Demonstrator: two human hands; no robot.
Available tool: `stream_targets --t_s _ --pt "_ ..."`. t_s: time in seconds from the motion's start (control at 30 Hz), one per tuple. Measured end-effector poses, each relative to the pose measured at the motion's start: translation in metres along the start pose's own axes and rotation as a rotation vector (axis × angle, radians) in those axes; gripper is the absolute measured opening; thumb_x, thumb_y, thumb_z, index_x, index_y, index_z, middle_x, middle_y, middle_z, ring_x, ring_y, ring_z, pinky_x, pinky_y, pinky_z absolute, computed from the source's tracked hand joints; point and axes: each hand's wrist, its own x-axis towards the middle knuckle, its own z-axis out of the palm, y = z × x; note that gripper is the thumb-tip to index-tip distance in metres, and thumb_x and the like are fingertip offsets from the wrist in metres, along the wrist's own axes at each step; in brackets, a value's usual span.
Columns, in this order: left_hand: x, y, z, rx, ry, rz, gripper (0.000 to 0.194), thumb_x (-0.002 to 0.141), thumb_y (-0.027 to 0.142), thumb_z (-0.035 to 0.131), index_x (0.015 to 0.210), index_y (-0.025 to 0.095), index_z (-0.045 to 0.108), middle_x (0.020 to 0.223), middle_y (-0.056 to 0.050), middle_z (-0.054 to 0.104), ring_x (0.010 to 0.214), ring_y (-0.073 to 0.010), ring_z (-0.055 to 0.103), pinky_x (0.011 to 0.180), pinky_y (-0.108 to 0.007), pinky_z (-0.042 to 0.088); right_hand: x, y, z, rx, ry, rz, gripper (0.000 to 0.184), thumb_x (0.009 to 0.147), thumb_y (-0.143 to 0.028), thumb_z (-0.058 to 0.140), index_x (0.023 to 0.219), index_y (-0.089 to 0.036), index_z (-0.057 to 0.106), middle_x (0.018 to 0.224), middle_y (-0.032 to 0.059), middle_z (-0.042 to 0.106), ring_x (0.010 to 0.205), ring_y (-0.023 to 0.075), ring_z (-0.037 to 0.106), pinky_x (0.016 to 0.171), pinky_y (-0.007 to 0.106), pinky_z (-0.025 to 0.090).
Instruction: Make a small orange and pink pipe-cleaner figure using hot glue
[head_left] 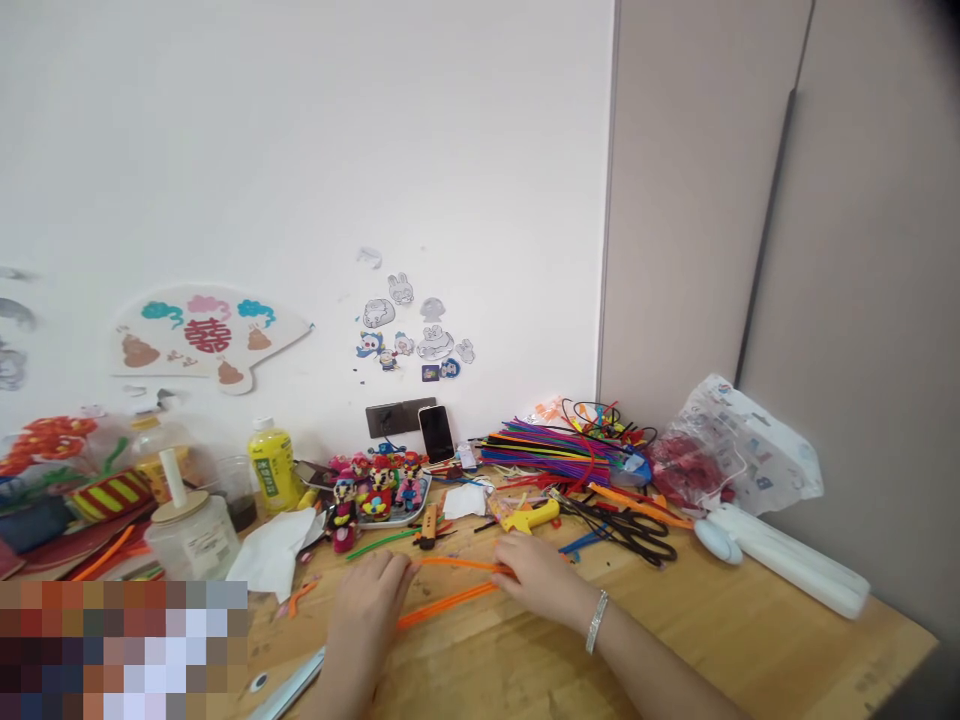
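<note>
Orange pipe cleaner (461,564) pinned on the worktop (712,650)! Right hand (538,580) has its fingers together on it, left hand (366,612) just beside, fingers slightly apart!

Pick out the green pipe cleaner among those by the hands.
The green pipe cleaner just beyond the left hand. The upper orange pipe cleaner running to the right hand and the lower orange pipe cleaner differ in colour.

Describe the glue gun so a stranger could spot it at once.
On the wooden table, find the big bundle of colored pipe cleaners near the wall. Just in front of it, directly beyond the right hand, lies the glue gun, the only bright yellow tool there, resting on its side.
</note>
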Motion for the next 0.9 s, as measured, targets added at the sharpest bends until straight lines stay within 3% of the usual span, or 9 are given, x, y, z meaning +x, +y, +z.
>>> stream_targets --t_s 0.1,0.23,0.4,0.5,0.6,0.7,0.77,0.9 --pt "0.001 -0.009 -0.007 -0.025 0.049 -0.118 0.035 0.087 0.037 0.030 0.069 0.020 0.054 0.065 -0.002 0.058 0.062 -0.0179 0.056 0.057 -0.027 0.039 0.001 0.009 -0.003 0.068 0.007 -0.001 0.016 0.081 -0.025 0.050 0.069 -0.016 0.056 0.072 0.0021 0.056 0.070 0.0147 0.049 0.059 0.023 0.034" --pt "0.001 -0.015 -0.009 -0.169 0.092 -0.219 0.033 0.086 0.041 0.027 0.075 0.021 0.052 0.071 -0.002 0.060 0.066 -0.0169 0.059 0.059 -0.026 0.044 0.004 0.023 -0.012 0.318 0.148 0.056 0.028 0.085 -0.027 0.041 0.062 -0.016 0.053 0.069 0.0012 0.053 0.068 0.0134 0.048 0.062 0.024 0.035" --pt "0.003 -0.012 -0.008 -0.293 0.045 -0.222 0.036 0.084 0.043 0.028 0.075 0.021 0.055 0.072 -0.004 0.062 0.065 -0.0189 0.060 0.059 -0.029 0.046 0.004 0.036 -0.023 0.807 0.334 0.141 0.035 0.085 -0.040 0.036 0.065 -0.016 0.052 0.064 0.0006 0.051 0.063 0.0132 0.048 0.061 0.025 0.038" --pt "0.006 -0.006 -0.007 -0.483 -0.004 -0.304 0.036 0.080 0.047 0.033 0.076 0.020 0.056 0.069 -0.004 0.062 0.066 -0.0201 0.060 0.060 -0.031 0.047 0.003 0.036 -0.028 1.025 0.423 0.218 0.032 0.082 -0.043 0.041 0.070 -0.016 0.054 0.067 0.0008 0.051 0.063 0.0135 0.048 0.060 0.025 0.038" --pt "0.008 0.008 -0.001 -0.865 -0.203 -0.476 0.041 0.073 0.057 0.039 0.074 0.019 0.053 0.056 0.002 0.056 0.048 -0.0152 0.055 0.045 -0.027 0.044 0.002 0.024 -0.027 1.049 0.340 0.182 0.030 0.077 -0.043 0.050 0.070 -0.015 0.061 0.076 0.0030 0.055 0.077 0.0158 0.050 0.072 0.028 0.038" --pt "0.007 0.030 0.002 -1.318 -0.416 -0.607 0.047 0.065 0.065 0.046 0.075 0.019 0.048 0.056 0.006 0.055 0.036 -0.0093 0.049 0.036 -0.022 0.038 0.002 0.003 -0.015 1.096 0.097 0.143 0.029 0.070 -0.043 0.059 0.072 -0.014 0.065 0.074 0.0027 0.057 0.077 0.0161 0.052 0.074 0.029 0.038" --pt "0.006 0.045 0.000 -1.446 -0.492 -0.641 0.049 0.059 0.065 0.053 0.074 0.018 0.048 0.056 0.005 0.058 0.036 -0.0081 0.050 0.037 -0.021 0.039 0.001 -0.011 -0.004 1.176 -0.043 0.137 0.031 0.068 -0.044 0.062 0.076 -0.014 0.065 0.069 0.0012 0.057 0.067 0.0136 0.052 0.067 0.027 0.039" --pt "0.004 0.062 -0.005 -1.543 -0.548 -0.636 0.051 0.054 0.064 0.059 0.073 0.016 0.051 0.055 0.005 0.058 0.038 -0.0094 0.054 0.039 -0.022 0.042 -0.001 -0.030 0.008 1.348 -0.118 0.163 0.033 0.069 -0.044 0.061 0.078 -0.013 0.062 0.063 -0.0010 0.055 0.056 0.0092 0.048 0.058 0.023 0.038"
